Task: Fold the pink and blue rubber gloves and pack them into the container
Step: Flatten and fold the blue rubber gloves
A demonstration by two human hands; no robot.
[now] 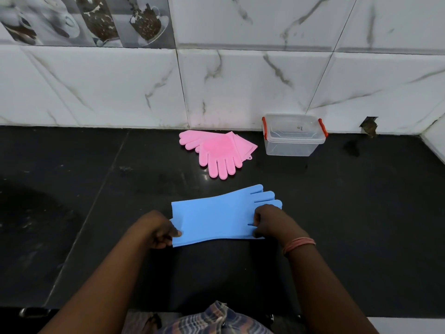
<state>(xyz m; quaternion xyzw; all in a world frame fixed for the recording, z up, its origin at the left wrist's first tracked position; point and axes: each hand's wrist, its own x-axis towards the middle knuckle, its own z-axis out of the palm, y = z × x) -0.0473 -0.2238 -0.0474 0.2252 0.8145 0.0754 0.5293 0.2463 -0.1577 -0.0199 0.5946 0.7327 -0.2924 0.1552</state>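
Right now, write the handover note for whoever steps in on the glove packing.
Left hand: grip on the cuff end of the blue gloves.
Right hand: grip on their finger end.
Blue gloves lie flat on the counter, unfolded.
Pink gloves lie loose by the wall, left of the container, whose lid is on.
Done: nothing packed.
Left: fold both pairs, open container, pack.

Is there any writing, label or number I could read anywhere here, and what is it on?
Only one mark shows: a small dark handwritten scribble on the lid of the clear container, too small and blurred to read.
Pink gloves: no text visible.
Blue gloves, held by the left hand and right hand: no text visible.
Picture tiles on the wall show cups, no words.
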